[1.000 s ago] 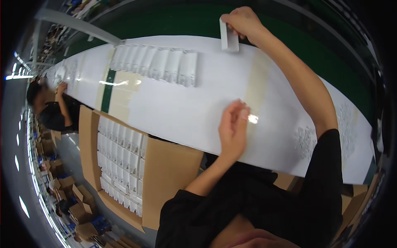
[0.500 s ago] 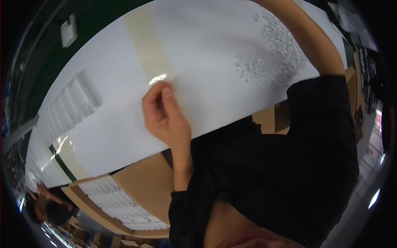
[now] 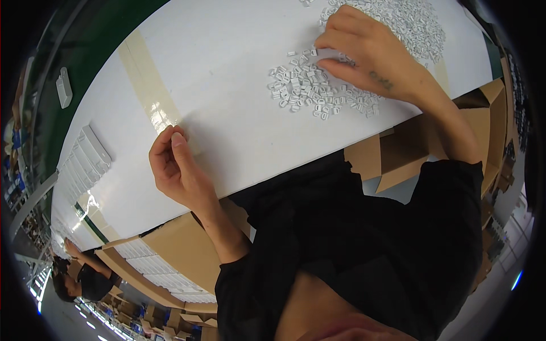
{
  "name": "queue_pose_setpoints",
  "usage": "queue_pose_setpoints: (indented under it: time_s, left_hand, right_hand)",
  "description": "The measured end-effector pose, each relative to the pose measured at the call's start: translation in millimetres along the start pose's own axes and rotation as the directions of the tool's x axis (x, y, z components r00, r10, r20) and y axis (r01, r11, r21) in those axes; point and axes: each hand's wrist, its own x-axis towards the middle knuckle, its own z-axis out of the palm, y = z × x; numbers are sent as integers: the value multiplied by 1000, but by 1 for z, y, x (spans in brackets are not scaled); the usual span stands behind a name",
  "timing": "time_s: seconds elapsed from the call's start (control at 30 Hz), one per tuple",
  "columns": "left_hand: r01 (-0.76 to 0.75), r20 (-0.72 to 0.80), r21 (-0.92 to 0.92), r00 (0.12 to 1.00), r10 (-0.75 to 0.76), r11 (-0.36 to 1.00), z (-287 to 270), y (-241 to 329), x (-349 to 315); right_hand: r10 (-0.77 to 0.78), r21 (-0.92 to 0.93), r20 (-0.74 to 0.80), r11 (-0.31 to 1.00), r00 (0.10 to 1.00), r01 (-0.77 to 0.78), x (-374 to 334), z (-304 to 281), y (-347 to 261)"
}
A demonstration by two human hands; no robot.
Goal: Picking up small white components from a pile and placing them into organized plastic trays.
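Small white plastic pieces, looking like little clips or rings, lie in a loose pile on the white table, with a larger heap farther right. My right hand reaches over the pile from the right, thumb and forefinger apart with a gap between them. Some pieces are hidden under it. Nearer the front edge, my left hand hovers with curled fingers, thumb tip pressed to the forefinger. Whatever it may pinch is too small or hidden to make out.
White long plastic parts lie side by side at the table's left. An open cardboard box filled with similar white parts stands below the front edge. Another open carton is at right. A co-worker is at far left.
My right hand has come back from the far side toward the nearer pile and is now fully visible. The view has shifted, so the table's things appear moved. My left hand keeps its pinched shape.
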Motion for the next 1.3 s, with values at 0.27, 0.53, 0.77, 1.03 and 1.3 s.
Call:
queue_pose_setpoints:
  time_s: [0.27, 0.53, 0.77, 1.03, 1.3]
  left_hand:
    - [24, -21, 23, 999, -24, 999, 4, -2, 6]
    - [41, 17, 4, 999, -41, 999, -2, -2, 14]
    - [98, 143, -61, 986, -88, 993, -23, -7, 18]
    - [-63, 92, 56, 994, 57, 996, -128, 1, 59]
    - [71, -304, 859, 868, 392, 508, -337, -108, 272]
  right_hand:
    - [45, 22, -101, 999, 994, -42, -5, 25, 8]
    - [106, 31, 31, 994, 994, -107, 3, 18, 16]
    - [159, 119, -147, 983, 976, -142, 139, 44, 25]
    - [245, 427, -116, 887, 963, -174, 257, 99, 100]
    - [191, 424, 242, 861, 951, -281, 243, 86, -28]
